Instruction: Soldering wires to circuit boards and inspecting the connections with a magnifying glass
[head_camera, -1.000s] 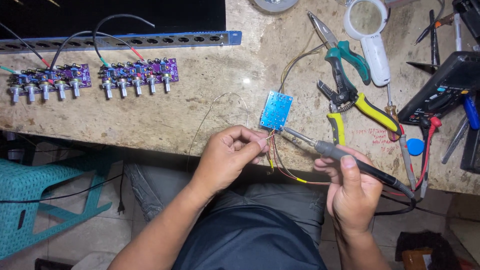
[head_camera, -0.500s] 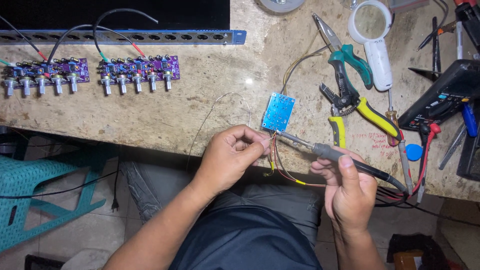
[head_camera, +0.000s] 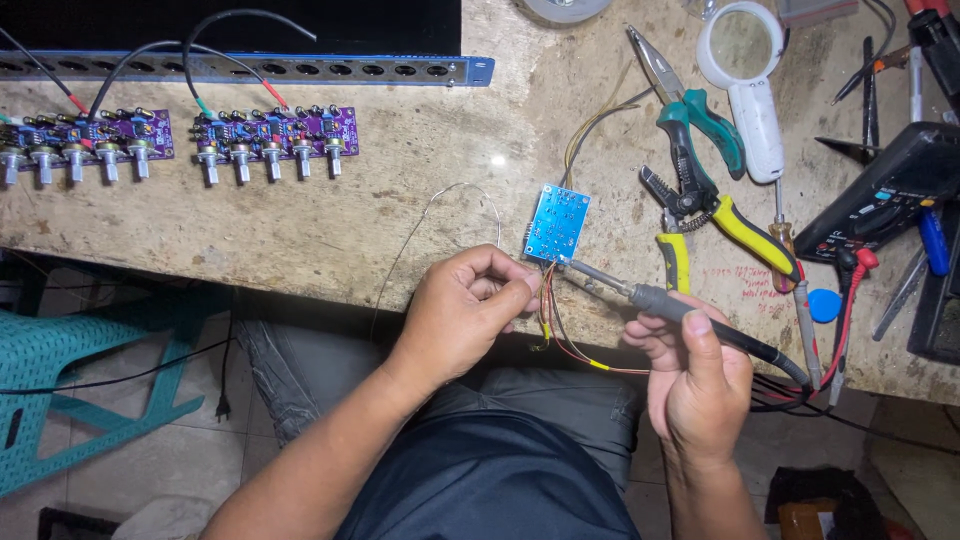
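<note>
Soldering under way at the near edge of the worn stone-topped bench (head_camera: 330, 225). Small blue square circuit board (head_camera: 558, 223) lying flat near that edge, thin coloured wires (head_camera: 548, 320) hanging from its lower side toward the lap. Left hand (head_camera: 465, 315) closed in a pinch just below the board, apparently on a wire end or the fine silver solder wire (head_camera: 440, 205) looping up across the bench; exact grip hidden by the fingers. Right hand (head_camera: 695, 375) wrapped around the dark handle of a soldering iron (head_camera: 650, 298), metal tip touching the board's lower edge. Judging by that: joint being made, not finished; number of wires already attached too small to tell. Two purple potentiometer boards (head_camera: 275, 135) well apart to the left, untouched. Yellow-handled wire strippers (head_camera: 715, 215) and teal-handled pliers (head_camera: 690, 105) lying just right of the board.
</note>
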